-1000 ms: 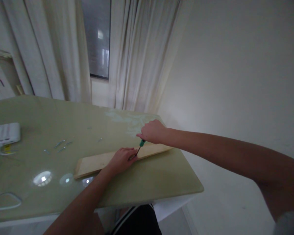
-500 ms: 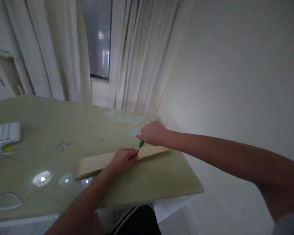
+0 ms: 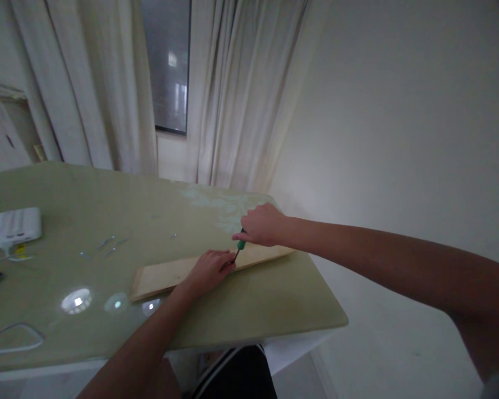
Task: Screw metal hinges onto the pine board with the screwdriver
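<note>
A long pale wooden board [image 3: 162,277] lies at a slant near the front right of the table. My left hand [image 3: 210,272] is pressed over its middle, fingers gripping it close to the screwdriver's tip. Whatever lies under those fingertips is hidden. My right hand [image 3: 263,224] is wrapped around the handle of a screwdriver [image 3: 242,244], which is green with a dark part above. The tool leans, its thin metal shaft pointing down to the board beside my left fingers. A small dark hole or knot marks the board's left part.
Several small metal pieces, seemingly screws [image 3: 106,242], are scattered left of the board on the green-covered table [image 3: 87,205]. A white charger-like box [image 3: 17,226] with a cable stands farther left. A cable loop [image 3: 16,346] lies at the front left. A wall [image 3: 399,138] rises on the right.
The whole view has shifted slightly, so things appear a little farther right. Both hands keep their places on the board and screwdriver; my right hand's grip has turned slightly, showing more handle.
</note>
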`<state>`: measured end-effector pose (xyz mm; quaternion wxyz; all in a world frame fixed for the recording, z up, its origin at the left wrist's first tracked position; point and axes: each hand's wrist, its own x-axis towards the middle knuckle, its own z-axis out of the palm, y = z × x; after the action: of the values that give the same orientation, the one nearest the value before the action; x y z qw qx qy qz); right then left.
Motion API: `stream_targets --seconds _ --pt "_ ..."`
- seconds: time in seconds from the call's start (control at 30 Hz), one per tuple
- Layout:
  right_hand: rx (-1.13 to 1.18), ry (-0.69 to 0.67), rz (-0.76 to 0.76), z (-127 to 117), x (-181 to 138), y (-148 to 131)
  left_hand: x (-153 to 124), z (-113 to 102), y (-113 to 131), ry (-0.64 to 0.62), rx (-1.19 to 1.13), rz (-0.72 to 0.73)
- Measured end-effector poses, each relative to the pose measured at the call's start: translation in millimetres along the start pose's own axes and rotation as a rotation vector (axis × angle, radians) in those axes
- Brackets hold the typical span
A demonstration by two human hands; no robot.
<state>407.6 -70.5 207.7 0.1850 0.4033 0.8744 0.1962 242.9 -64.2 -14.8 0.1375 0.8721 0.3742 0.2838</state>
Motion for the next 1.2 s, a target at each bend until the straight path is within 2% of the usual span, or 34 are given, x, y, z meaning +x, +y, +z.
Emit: stream_targets --seconds 0.13,0.2,0.37,0.47,0.67,0.73,0.87,0.93,1.2 --pt "-0.029 0.057 -0.218 -4.6 -5.7 12.7 -0.3 0.1 0.8 0.01 0.007 -0.003" --pt "-0.045 0.066 -0.278 -6.3 -6.2 14.6 -0.3 -0.3 1.5 0.014 0.007 -0.003" --pt "-0.035 0.078 -0.063 5.8 -4.0 -2.7 0.5 -0.5 2.2 0.01 0.015 0.001" --pt "-0.017 0.113 -0.008 12.9 -6.7 -7.3 0.9 0.7 2.0 0.007 0.031 -0.002" --pt "-0.026 0.083 -0.284 3.6 -13.0 12.3 0.4 1.4 2.5 0.01 0.045 -0.018" --pt "-0.028 0.072 -0.22 5.1 -10.6 12.4 0.2 0.7 3.1 0.009 0.041 -0.019" --pt "-0.003 0.096 0.08 19.1 -4.5 4.1 0.3 0.1 3.9 0.0 0.039 -0.019" --pt "0.023 0.086 0.122 22.7 -5.2 4.5 0.4 0.8 3.5 -0.001 0.042 -0.022" --pt "0.202 0.093 -0.226 -2.1 -17.1 31.5 -0.5 2.6 1.0 0.008 0.041 -0.022"
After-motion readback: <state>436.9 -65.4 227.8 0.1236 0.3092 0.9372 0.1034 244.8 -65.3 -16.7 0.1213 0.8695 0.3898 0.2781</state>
